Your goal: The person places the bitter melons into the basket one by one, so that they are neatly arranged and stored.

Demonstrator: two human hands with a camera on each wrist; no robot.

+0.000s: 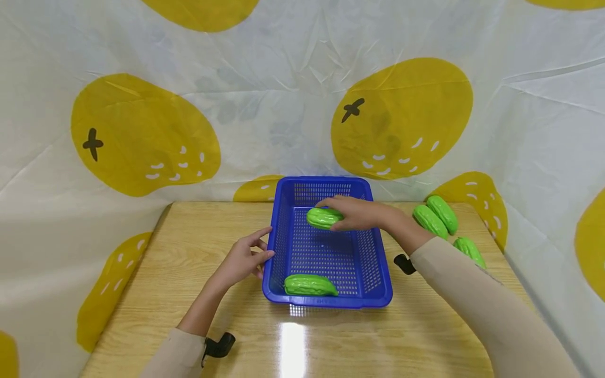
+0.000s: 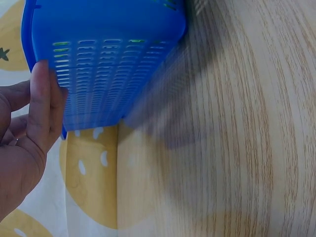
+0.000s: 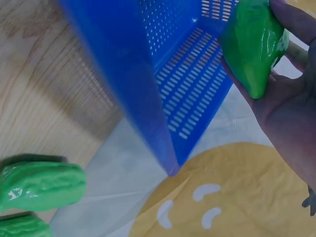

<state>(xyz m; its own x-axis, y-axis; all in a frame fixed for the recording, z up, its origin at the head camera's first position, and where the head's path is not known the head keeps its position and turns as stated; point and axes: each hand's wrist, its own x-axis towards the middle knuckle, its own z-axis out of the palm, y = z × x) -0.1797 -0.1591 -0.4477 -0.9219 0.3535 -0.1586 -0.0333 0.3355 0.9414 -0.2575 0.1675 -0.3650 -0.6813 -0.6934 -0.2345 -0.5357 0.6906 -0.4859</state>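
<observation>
My right hand (image 1: 361, 212) grips a bright green, glossy bitter melon (image 1: 322, 218) over the far part of the blue basket (image 1: 386, 273). In the right wrist view, the fingers and thumb wrap around this bitter melon (image 3: 254, 47) inside the basket's walls. Another bitter melon (image 1: 309, 285) lies in the basket along its near end. At the basket's left side, my left hand (image 1: 243, 257) touches the rim and outer wall with extended fingers. The left wrist view shows these fingers (image 2: 40, 98) against the slotted wall (image 2: 106, 74).
Three more bitter melons, one of them nearest the far edge (image 1: 442, 214), lie on the wooden table (image 1: 212, 226) to the right. A white cloth (image 1: 279, 131) printed with yellow fruit hangs behind the table. Black wrist-camera mounts (image 1: 219, 345) sit at both wrists.
</observation>
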